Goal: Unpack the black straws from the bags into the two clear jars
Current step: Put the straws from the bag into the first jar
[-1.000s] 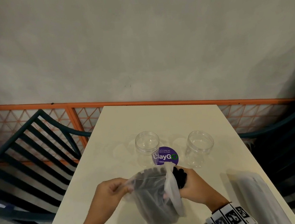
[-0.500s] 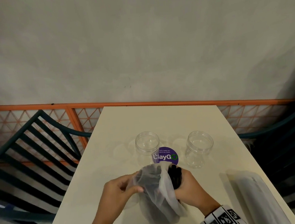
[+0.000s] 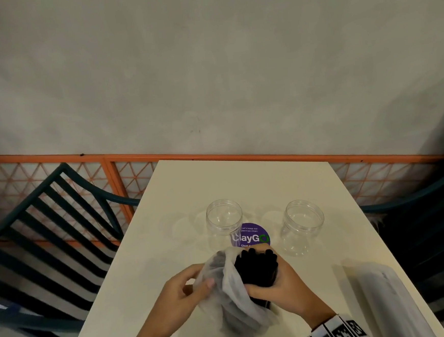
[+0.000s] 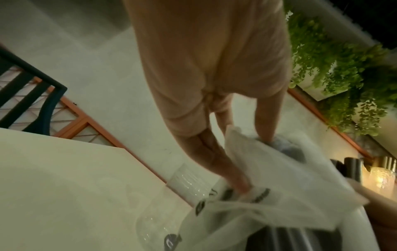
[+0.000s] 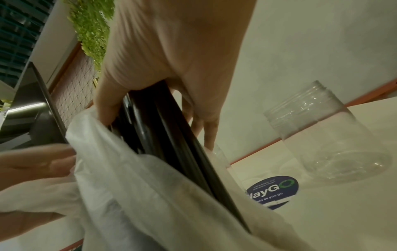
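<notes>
in the head view, a translucent bag (image 3: 233,297) is held upright over the near part of the pale bench (image 3: 243,182). its rim is pinched between the thumb and fingers of the left hand (image 3: 184,291) and drawn leftward. a bundle of black straws (image 3: 258,268) is gripped by the right hand (image 3: 283,283), whose fingers are curled round it; the upper ends of the straws stand clear of the bag mouth while the lower part is seen darkly through the plastic. two clear jars are set further back on the bench, a left jar (image 3: 224,225) and a right jar (image 3: 301,227), both upright, lidless and with nothing in them. a round purple sticker (image 3: 250,237) is seen between them. a second bag (image 3: 385,299) is laid flat at the right edge; what it holds cannot be told. dark slatted chairs (image 3: 48,235) are seen on both sides.

in the left wrist view, the bag rim (image 4: 268,171) is shown nipped by the left fingers (image 4: 225,169), and dark straws (image 4: 300,237) are glimpsed low in the bag. part of a jar (image 4: 189,181) is seen behind.

in the right wrist view, the straws (image 5: 167,135) are shown clasped from above by the right hand (image 5: 171,59), running down into the bag (image 5: 139,195). the empty right jar (image 5: 326,135) is stood beyond the sticker (image 5: 272,190).
</notes>
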Tool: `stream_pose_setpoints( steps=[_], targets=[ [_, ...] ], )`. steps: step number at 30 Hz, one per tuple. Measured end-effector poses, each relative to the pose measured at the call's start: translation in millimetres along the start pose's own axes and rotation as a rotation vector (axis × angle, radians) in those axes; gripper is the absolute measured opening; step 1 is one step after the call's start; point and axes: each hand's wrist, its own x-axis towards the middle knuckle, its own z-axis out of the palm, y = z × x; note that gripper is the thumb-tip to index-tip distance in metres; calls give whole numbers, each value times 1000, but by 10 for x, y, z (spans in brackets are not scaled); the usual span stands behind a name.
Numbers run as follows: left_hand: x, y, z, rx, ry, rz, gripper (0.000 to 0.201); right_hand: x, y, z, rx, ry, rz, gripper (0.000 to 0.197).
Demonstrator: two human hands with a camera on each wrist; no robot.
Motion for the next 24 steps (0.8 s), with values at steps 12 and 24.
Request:
stream_pose_setpoints(
  steps=[12, 24],
  targets=[
    [152, -156, 49, -273, 76, -222, 28, 114, -62, 43, -93, -118, 14, 83],
    [196, -39, 96, -56, 316, -127, 49, 161, -20, 143, -128, -137, -23, 88]
  ],
)
